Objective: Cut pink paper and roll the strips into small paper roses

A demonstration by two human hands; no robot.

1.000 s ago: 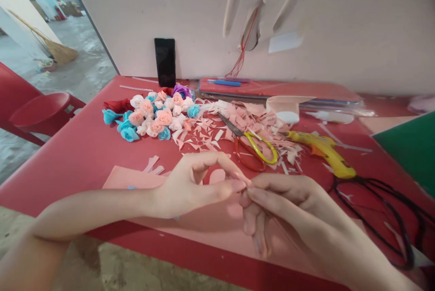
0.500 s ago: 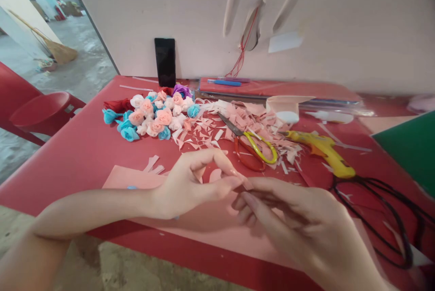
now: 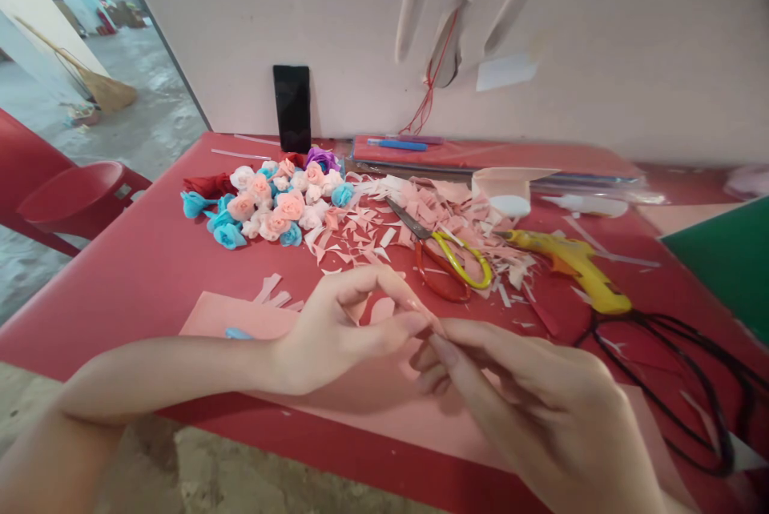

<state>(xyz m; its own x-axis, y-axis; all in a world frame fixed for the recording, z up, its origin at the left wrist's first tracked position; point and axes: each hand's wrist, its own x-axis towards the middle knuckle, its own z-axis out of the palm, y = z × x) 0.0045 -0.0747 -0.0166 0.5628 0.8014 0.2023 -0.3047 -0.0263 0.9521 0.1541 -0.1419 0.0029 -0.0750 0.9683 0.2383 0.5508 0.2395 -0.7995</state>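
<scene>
My left hand [image 3: 336,330] reaches in from the left, its thumb and forefinger pinched on a small pink paper piece [image 3: 428,315]. The thumb and fingertips of my right hand [image 3: 534,386] close on the same piece, touching the left fingertips. Much of the piece is hidden by the fingers. Both hands hover over a flat pink paper sheet [image 3: 360,410]. Just beyond them lie scissors with one yellow and one red handle [image 3: 461,259] on a heap of pink and white paper scraps [image 3: 366,226].
Pink, white, blue, red and purple paper flowers [image 3: 276,206] cluster back left. A black phone [image 3: 292,110] leans on the pale panel. At right lie a yellow glue gun [image 3: 580,264] and its black cable [image 3: 712,394]. Pens [image 3: 396,145] rest behind; a green board [image 3: 726,266] stands right.
My right fingertips have shifted slightly and press closer against the left fingertips on the pink piece. The things on the table stay where they were.
</scene>
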